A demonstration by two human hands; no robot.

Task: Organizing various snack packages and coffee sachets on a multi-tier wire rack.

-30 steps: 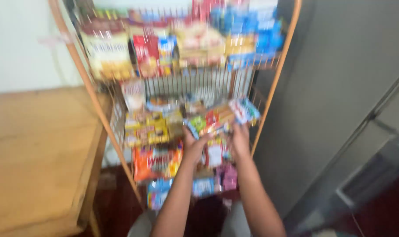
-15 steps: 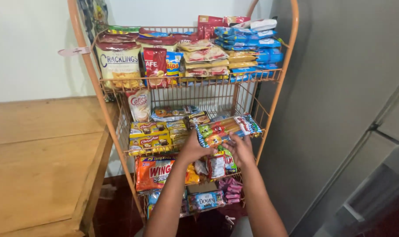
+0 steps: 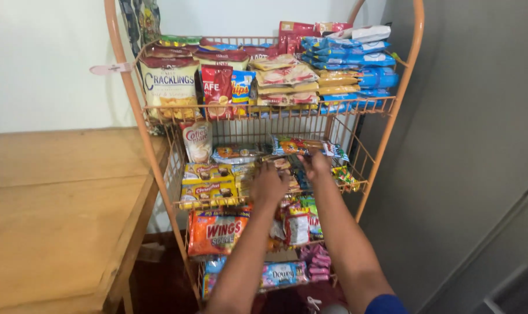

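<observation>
Gripping a long multicoloured snack strip [image 3: 307,145] at twelve o'clock above the middle shelf [image 3: 357,187], the right hand [image 3: 315,164] clamps it while the left hand [image 3: 268,185] rests spread on packets, risking a snag on the wire rim.

Person's body, seen from above: two bare forearms, no watch, rings or bracelets visible. Left hand [image 3: 268,185] and right hand [image 3: 315,164] bare, ungloved. Dark blue sleeve edge [image 3: 386,304] on right upper arm, at the bottom of view.
</observation>
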